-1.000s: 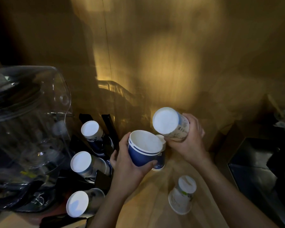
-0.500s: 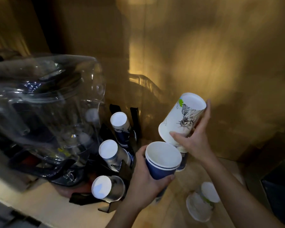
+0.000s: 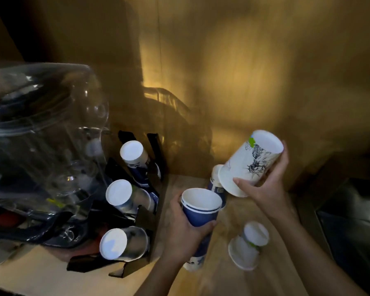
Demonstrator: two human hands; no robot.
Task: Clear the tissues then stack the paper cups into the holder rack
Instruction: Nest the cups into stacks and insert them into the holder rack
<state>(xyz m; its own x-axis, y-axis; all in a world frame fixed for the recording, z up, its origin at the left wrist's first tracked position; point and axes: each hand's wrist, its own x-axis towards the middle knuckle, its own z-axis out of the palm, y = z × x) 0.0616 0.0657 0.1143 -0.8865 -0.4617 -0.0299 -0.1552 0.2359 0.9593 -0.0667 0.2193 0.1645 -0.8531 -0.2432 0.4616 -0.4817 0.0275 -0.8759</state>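
A clear plastic dispenser [image 3: 41,146] fills our left side on the wooden counter [image 3: 220,272], beside a black holder rack [image 3: 141,218] whose three slots each hold paper cups lying bottom-out: a rear stack [image 3: 132,153], a middle stack [image 3: 121,194] and a front stack [image 3: 118,245]. Our left hand [image 3: 185,229] is wrapped around a stack of blue cups [image 3: 200,210], mouth up, just right of the rack. Our right hand [image 3: 265,184] grips a white printed cup [image 3: 249,165], tilted with its mouth down-left, near another upside-down blue cup [image 3: 217,184] on the counter behind. A small white cup [image 3: 249,245] sits upside down on the counter, between our forearms.
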